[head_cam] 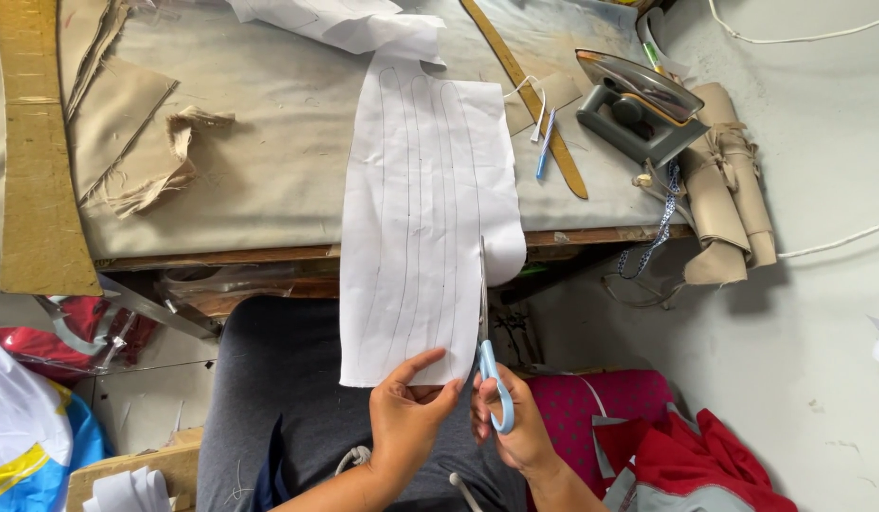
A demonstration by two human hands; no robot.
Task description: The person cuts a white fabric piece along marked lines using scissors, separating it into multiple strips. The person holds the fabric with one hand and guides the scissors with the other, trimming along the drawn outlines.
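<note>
**Scissors partway up a lined white sheet**

The sheet (425, 218) hangs from the table (269, 180) edge down over the lap. The left hand (406, 417) pinches its bottom edge, thumb on top. The right hand (515, 427) is closed through the blue handles of the scissors (485, 332), whose blades run up the sheet's right side, just right of the last pencilled line.

No container shows. Right of the sheet, on the table, lie a pen (546, 144), a wooden ruler (530, 95) and an iron (639, 102). The sheet's top runs under other paper. The lower blade is hidden behind the sheet.
</note>
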